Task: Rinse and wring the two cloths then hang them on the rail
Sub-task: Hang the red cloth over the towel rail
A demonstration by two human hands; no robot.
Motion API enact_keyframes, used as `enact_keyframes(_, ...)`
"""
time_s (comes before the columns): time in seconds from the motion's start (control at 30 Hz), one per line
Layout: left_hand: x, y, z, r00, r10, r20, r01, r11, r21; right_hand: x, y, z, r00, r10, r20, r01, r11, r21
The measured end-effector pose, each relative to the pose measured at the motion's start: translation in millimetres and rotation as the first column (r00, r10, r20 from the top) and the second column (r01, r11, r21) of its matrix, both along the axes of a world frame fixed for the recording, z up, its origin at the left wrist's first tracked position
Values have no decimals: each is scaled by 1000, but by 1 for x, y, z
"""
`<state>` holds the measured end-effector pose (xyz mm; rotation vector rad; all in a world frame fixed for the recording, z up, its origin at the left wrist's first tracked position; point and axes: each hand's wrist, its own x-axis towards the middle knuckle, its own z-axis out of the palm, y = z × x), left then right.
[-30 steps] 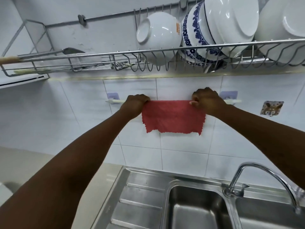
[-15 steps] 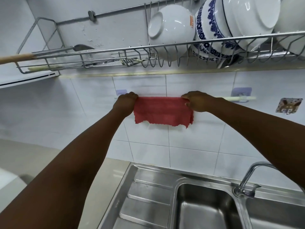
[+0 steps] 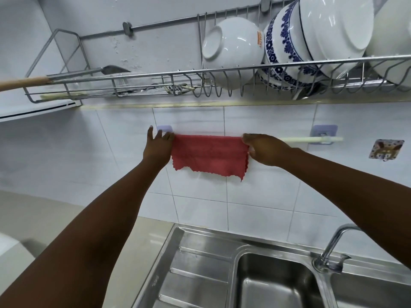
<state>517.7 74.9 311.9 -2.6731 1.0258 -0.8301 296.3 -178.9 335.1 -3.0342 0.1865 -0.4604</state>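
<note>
A red cloth (image 3: 209, 155) hangs folded over the white rail (image 3: 311, 140) on the tiled wall, covering the rail's left half. My left hand (image 3: 156, 150) is at the cloth's left edge with fingers spread apart, touching the edge but not gripping. At the cloth's right edge, my right hand (image 3: 264, 150) pinches the fabric between thumb and fingers. The right half of the rail is bare. No second cloth is in view.
A wire dish rack (image 3: 222, 74) with white and blue-patterned bowls hangs just above the rail, a spatula (image 3: 66, 77) lying at its left. Below are a steel sink (image 3: 273, 283), its drainboard (image 3: 195, 274) and a tap (image 3: 333, 247). A sticker hook (image 3: 385, 148) sits right of the rail.
The cloth has slid left along the rail with both hands. My left hand has opened its fingers and let go of the left edge; the right still holds.
</note>
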Motion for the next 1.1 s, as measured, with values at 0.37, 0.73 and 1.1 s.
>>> enact_keyframes(0.37, -39, -32, -31, 944, -305, -125, 241, 897, -371, -15, 9, -9, 979, 13, 202, -10, 1000, -14)
enact_keyframes(0.73, -183, -57, -147, 702, -520, -486, 212, 804, -555, -106, 16, -117, 991, -84, 103, 58, 970, 234)
enact_keyframes(1.1, -341, -97, -281, 323, -364, -874, 144, 931, -335, -296, -12, -285, 874, -300, -382, 456, 775, 437)
